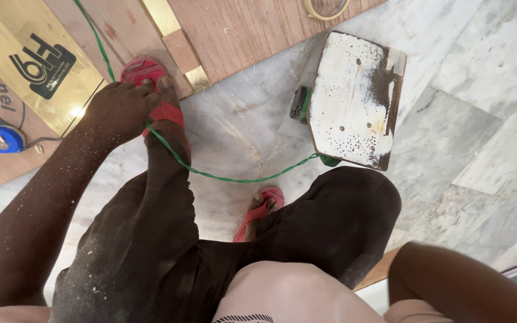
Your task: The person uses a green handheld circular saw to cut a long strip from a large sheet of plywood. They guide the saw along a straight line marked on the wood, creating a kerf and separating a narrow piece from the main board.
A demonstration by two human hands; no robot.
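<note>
Fingers of the left hand (124,107) curl down narrowly at the raised foot, touching the red sandal (151,90) and the green cord (222,176), apparently gripping the cord there. That cord runs from the plywood panel (258,30) across the marble floor (480,90) to the tool with a white, pitted base plate (354,98). The right hand is out of frame; only the forearm shows. Count: two red sandals, one cord, one blue tape measure (2,140), one tape roll (327,7)
</note>
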